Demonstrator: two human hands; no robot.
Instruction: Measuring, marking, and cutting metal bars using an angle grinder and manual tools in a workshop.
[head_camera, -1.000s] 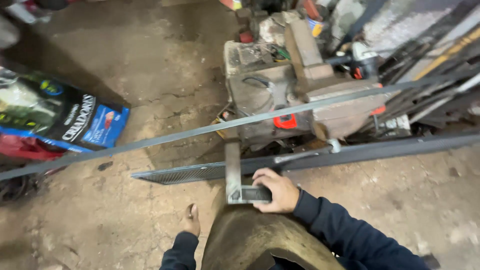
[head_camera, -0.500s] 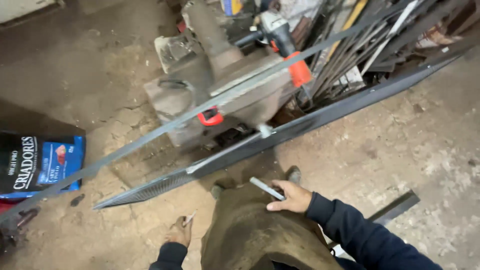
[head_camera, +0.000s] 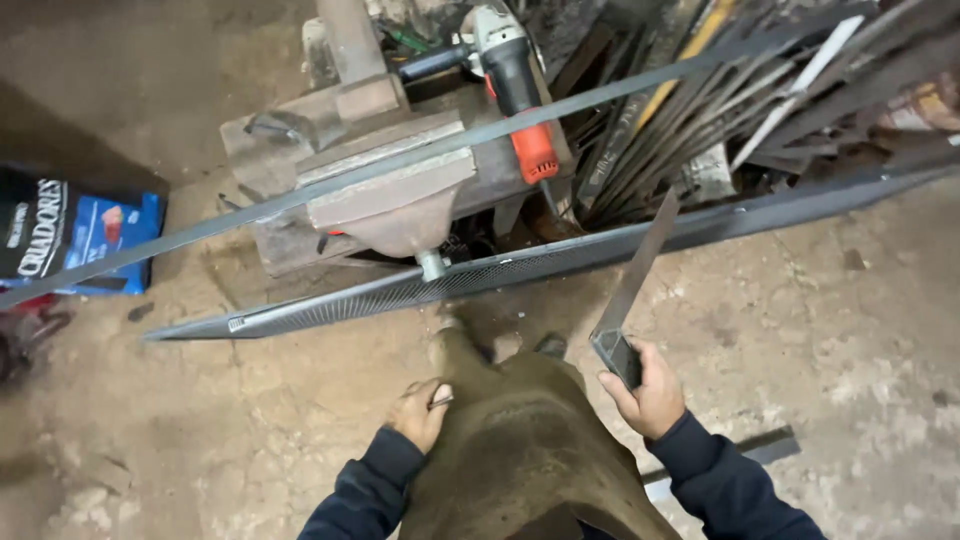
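My right hand (head_camera: 648, 392), low and right of centre in the frame, is closed around the near end of a square metal tube (head_camera: 632, 280). The open end of the tube sits in my fist, with my fingers wrapped round it. From there the tube runs up and slightly right across the picture, its long axis steep, its far end pointing toward the pile of metal bars (head_camera: 760, 110) in the upper right. That far end crosses in front of the long mesh strip (head_camera: 480, 278), which lies across the middle of the frame from lower left to upper right.

My left hand (head_camera: 420, 412) rests low in the centre against my leg, fingers curled on something small and dark; I cannot tell what it is, as most of it is hidden by the fingers.

Above the mesh strip, a long flat bar (head_camera: 300, 198) slants across the whole frame, passing over a heavy vise (head_camera: 390, 190) in the upper centre. An angle grinder (head_camera: 515, 90) with a red body lies just behind it. A blue and black bag (head_camera: 70, 235) is cut off at the left edge. My own legs hide the floor below my hands.
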